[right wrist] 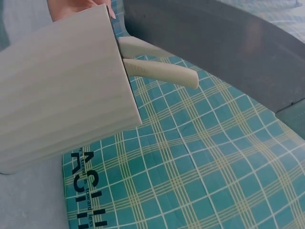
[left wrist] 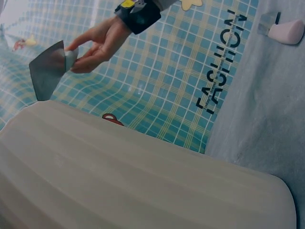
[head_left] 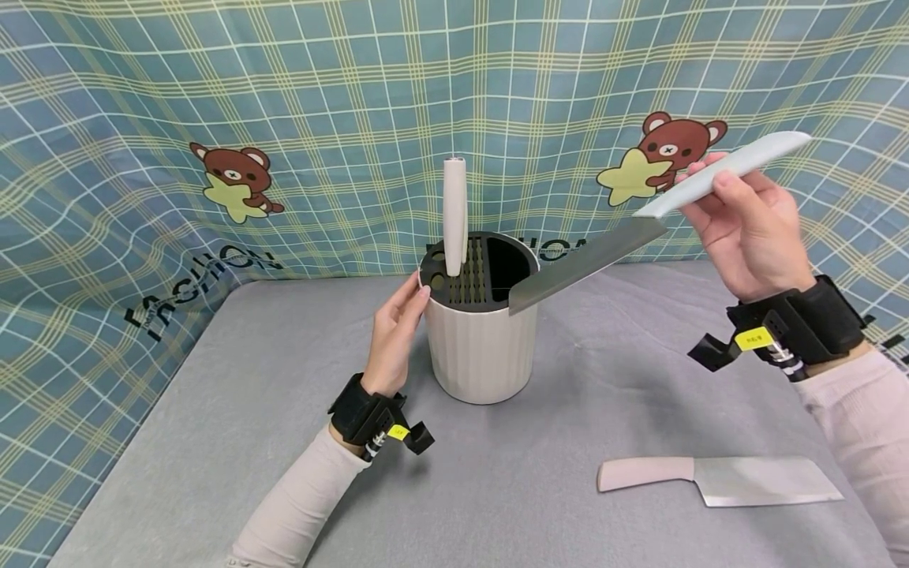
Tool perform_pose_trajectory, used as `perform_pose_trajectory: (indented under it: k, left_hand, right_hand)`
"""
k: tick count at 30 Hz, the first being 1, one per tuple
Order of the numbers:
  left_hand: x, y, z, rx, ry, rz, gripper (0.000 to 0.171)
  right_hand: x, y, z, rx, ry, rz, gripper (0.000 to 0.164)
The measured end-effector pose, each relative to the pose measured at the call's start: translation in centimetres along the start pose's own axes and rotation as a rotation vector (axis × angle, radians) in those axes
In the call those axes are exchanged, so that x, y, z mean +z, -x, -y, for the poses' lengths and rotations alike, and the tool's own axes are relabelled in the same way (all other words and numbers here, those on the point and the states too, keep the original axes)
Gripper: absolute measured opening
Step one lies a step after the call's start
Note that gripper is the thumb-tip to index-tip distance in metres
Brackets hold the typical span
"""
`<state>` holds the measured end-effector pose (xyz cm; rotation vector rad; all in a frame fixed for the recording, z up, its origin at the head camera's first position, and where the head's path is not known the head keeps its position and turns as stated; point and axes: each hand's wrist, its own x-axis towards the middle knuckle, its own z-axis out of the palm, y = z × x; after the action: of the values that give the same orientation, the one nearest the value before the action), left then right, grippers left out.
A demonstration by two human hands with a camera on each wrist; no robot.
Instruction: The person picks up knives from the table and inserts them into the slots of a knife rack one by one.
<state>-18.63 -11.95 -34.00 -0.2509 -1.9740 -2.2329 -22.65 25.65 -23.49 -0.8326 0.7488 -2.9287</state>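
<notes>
A white fluted knife holder [head_left: 480,359] with a black slotted top stands upright on the table. My left hand [head_left: 394,335] touches its left side near the rim, with fingers mostly straight. My right hand [head_left: 756,225] pinches the pale handle of a broad-bladed kitchen knife [head_left: 589,264] between thumb and fingers. That knife slants down to the left, and its blade end overlaps the holder's right rim in the head view. Two white-handled utensils [right wrist: 162,72] stick up from the top; their lower parts are hidden inside.
A cleaver [head_left: 767,481] with a pinkish handle lies flat at the front right of the grey-covered table [head_left: 511,505]. Behind the table hangs a blue-green checked cloth [head_left: 369,95] with bear prints.
</notes>
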Motion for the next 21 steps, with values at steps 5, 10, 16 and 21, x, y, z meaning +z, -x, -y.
perform_pose_trajectory:
  k: [5,10,16,21]
  left_hand:
    - [0.0,0.1,-0.1,-0.002,-0.002,0.002,0.055]
    - [0.0,0.2,-0.2,0.000,-0.001,0.004,0.055]
    - [0.0,0.3,-0.2,0.006,-0.001,0.007,0.056]
    - [0.0,0.2,-0.1,0.004,-0.003,0.005,0.056]
  right_hand:
    - [0.5,-0.4,-0.5,-0.019,0.002,-0.010,0.023]
    - [0.9,-0.8,-1.3,-0.041,0.009,-0.015,0.022]
    - [1.6,-1.3,-2.2,-0.066,0.057,-0.012,0.021]
    - [2.0,-1.5,-2.7,-0.058,0.121,0.018,0.022]
